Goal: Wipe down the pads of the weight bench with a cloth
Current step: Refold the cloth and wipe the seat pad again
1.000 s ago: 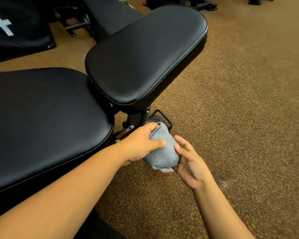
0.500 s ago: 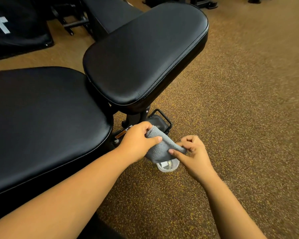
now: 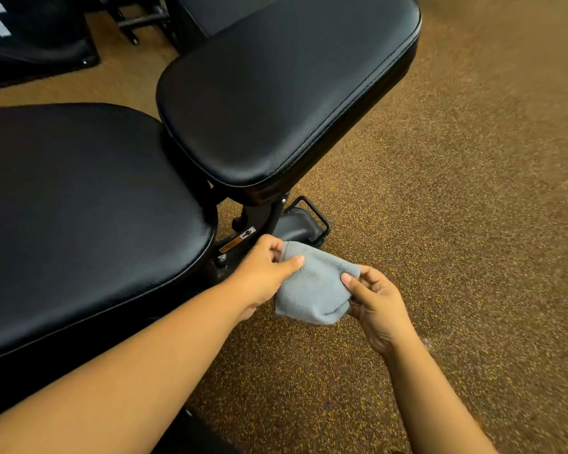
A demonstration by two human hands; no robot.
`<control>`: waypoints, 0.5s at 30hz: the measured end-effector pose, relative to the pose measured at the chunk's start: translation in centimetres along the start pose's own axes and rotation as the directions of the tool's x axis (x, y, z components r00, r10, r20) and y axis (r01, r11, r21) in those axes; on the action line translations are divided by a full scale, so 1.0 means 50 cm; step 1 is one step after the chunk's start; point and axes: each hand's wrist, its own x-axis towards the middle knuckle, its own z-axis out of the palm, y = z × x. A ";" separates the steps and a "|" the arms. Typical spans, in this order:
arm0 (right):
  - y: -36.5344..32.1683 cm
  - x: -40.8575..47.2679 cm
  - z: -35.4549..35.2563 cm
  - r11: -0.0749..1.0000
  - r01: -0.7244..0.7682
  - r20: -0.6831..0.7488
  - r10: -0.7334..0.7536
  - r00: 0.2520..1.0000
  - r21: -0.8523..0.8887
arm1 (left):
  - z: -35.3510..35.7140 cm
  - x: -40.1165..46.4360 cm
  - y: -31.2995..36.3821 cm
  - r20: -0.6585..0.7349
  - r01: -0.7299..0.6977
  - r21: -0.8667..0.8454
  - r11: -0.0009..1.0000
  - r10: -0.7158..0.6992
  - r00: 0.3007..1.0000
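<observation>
Head view: both hands, left hand [image 3: 263,273] and right hand [image 3: 377,309], pinch the grey microfibre cloth [image 3: 312,290] in a bunched grip above the floor [image 3: 440,224], likely folding it for wiping, at five o'clock from the seat pad [image 3: 276,93].

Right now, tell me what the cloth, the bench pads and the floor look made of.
Cloth: soft grey terry or microfibre, fuzzy nap.
Bench pads: black vinyl or leather-like upholstery, faint sheen, stitched seam.
Floor: probably speckled rubber, brown with yellow flecks, matte.

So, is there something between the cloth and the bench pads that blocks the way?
Nothing visible does. Both the left hand and right hand hold the grey cloth beside the bench, and the small pad and the large pad lie bare.
</observation>
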 end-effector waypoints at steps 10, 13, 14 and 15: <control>0.078 0.108 -0.062 0.987 -0.101 -0.091 0.090 0.992 -0.124 | 0.031 0.066 -0.074 0.040 0.210 0.025 0.977 -0.211 0.977; 0.105 0.139 -0.083 0.964 -0.152 -0.129 0.126 0.984 -0.218 | 0.038 0.076 -0.087 0.103 0.249 0.041 0.968 -0.252 0.962; 0.113 0.149 -0.088 0.952 -0.160 -0.141 0.126 0.982 -0.260 | 0.037 0.077 -0.090 0.113 0.259 0.047 0.965 -0.263 0.958; 0.121 0.158 -0.092 0.936 -0.165 -0.155 0.121 0.980 -0.311 | 0.034 0.078 -0.092 0.119 0.271 0.056 0.961 -0.276 0.954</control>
